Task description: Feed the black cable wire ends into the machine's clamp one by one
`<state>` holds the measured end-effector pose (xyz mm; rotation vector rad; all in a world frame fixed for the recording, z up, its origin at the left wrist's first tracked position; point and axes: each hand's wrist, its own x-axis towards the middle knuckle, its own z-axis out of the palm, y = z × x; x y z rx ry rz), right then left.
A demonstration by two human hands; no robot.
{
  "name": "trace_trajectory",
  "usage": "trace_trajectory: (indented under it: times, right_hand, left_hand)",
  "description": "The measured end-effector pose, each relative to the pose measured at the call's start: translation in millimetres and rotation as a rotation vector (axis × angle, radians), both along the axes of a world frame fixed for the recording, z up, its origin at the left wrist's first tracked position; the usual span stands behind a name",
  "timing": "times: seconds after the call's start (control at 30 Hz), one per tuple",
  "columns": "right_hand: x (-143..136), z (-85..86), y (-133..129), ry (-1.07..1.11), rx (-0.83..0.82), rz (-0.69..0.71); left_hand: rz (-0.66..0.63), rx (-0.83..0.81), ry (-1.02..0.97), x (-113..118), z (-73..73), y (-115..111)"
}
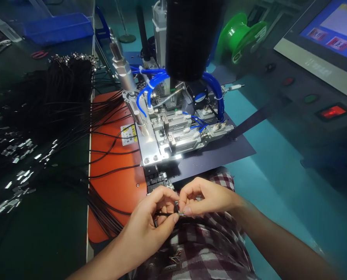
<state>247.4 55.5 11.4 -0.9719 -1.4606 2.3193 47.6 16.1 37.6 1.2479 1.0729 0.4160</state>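
Note:
Low in the middle, my left hand (151, 221) is closed around the end of a black cable (120, 211), with its thumb and fingertips near the tip. The cable runs in from the left, under my palm. My right hand (205, 199) meets it there, thumb and forefinger pinched at the small, pale wire end (181, 213). Fingers partly cover this end, so its exact form cannot be made out. Just beyond my fingertips lies a black slotted fixture (156, 179) at the near end of a metal machine (176, 134) with blue air hoses.
Bundled black cables with shiny ends (71, 77) lie at left, several crossing the orange plate (115, 155) to the machine. A blue bin (58, 29) sits behind them. A green spool (234, 37) stands at back right, beside a screen panel (316, 58) with a lit red switch (333, 112).

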Motion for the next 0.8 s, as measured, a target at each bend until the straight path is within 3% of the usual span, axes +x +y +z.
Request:
trace_trajectory:
  times: [0.47,0.7,0.8]
  right_hand:
    - [-1.9,0.2,-1.0,-0.036,0.064,0.034]
    - [-2.7,-1.6,-2.7,-0.015,0.235,-0.021]
    - [-2.4,0.2,-3.1,-0.04,0.38,-0.039]
  left_hand:
    - [-0.05,0.027,0.007,0.1,5.1,2.3]
    - [-0.014,0.016,-0.003,0.5,4.5,2.8]
    - [0.016,0.0,0.005,1.7,3.6,3.8]
